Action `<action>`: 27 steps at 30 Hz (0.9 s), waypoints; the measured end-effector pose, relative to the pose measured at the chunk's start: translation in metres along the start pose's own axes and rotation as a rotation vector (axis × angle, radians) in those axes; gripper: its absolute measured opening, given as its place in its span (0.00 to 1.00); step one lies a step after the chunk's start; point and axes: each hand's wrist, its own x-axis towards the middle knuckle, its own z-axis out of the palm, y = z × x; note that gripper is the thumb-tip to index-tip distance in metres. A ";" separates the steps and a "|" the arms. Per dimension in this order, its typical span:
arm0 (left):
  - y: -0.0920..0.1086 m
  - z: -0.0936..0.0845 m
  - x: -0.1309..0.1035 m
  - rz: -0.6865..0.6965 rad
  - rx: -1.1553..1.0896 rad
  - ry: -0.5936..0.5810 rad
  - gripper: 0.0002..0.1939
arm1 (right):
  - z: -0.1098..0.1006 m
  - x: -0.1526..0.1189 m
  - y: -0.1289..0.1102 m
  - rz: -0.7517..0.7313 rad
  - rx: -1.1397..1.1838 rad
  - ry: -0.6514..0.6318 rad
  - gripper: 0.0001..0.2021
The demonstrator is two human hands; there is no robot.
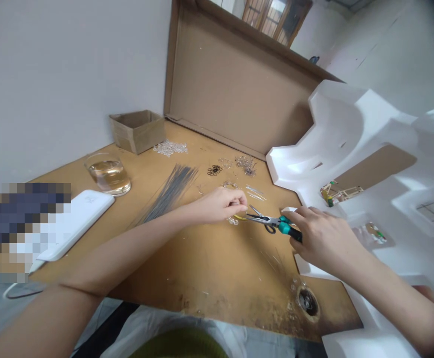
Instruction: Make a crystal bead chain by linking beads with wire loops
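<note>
My right hand (315,233) is wrapped round the green and black handles of pliers (284,226), whose jaws point left. At the tip of the jaws, my left hand (231,203) is closed in a pinch; what it holds is too small to make out. Scissors (270,228) with dark handles lie beneath the pliers. Small clear rings (233,221) lie on the table just below my left fingers. A bundle of thin grey wires (174,189) lies left of my left hand, and short wire pieces (256,192) lie beyond the pliers.
A small cardboard box (138,132) stands at the back left beside clear beads (170,147). Nearer are a glass of liquid (109,174) and a white power bank (78,223). Black loops (214,170) lie mid-table. White foam (336,119) borders the right; a round hole (308,301) is near the front edge.
</note>
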 end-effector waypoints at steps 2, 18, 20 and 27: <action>0.001 -0.003 -0.001 -0.021 -0.070 -0.009 0.12 | -0.005 -0.003 0.000 0.006 -0.006 -0.001 0.18; 0.007 -0.010 -0.005 -0.109 -0.415 -0.189 0.11 | -0.025 -0.010 0.011 0.045 0.480 -0.288 0.17; 0.006 -0.009 -0.005 -0.115 -0.452 -0.222 0.11 | -0.019 -0.011 0.012 0.046 0.603 -0.332 0.16; 0.003 -0.004 -0.005 -0.178 -0.510 -0.291 0.12 | -0.002 -0.015 0.008 0.022 0.907 -0.417 0.06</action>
